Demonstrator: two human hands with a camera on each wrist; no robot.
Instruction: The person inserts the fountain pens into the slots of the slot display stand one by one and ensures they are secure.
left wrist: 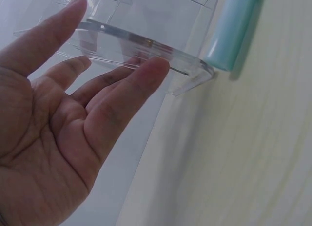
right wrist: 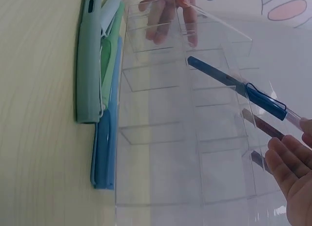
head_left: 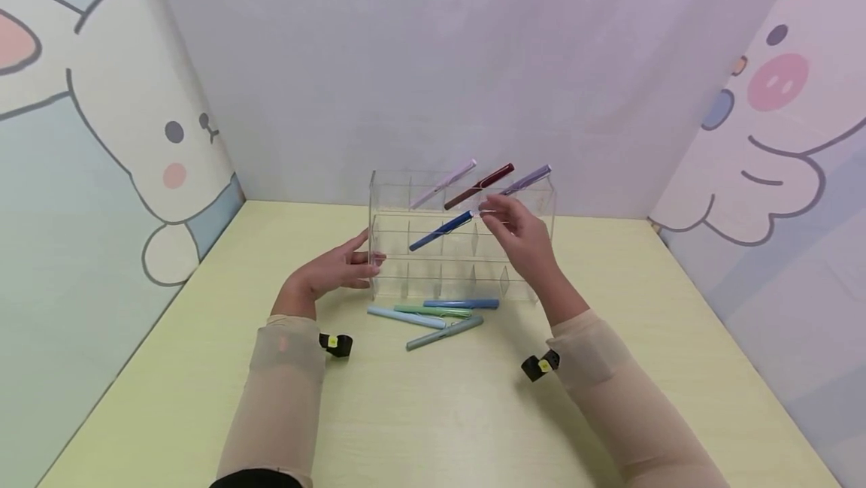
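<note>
A clear acrylic rack point(head_left: 463, 268) with tiers of compartments stands upright. My left hand point(head_left: 340, 266) touches its left side, fingers spread and fairly straight against the panel. In the middle tier a dark blue pen point(head_left: 440, 231) leans tilted, its clip end up to the right. My right hand point(head_left: 521, 236) is just beside that upper end, fingers loosely bent with a gap between thumb and fingertips. In the right wrist view, the blue pen point(right wrist: 234, 84) slants across the rack, close to the fingers. Behind it, a lilac pen point(head_left: 443, 185), a maroon pen point(head_left: 480, 186) and a purple pen point(head_left: 528, 180) lean in the top tier.
In front of the rack lie a light blue pen point(head_left: 406, 317), a green pen point(head_left: 433, 310), a blue pen point(head_left: 463, 304) and a grey-green pen point(head_left: 444, 333), close together on the pale wooden table point(head_left: 419, 420). A plain curtain point(head_left: 406, 59) hangs behind.
</note>
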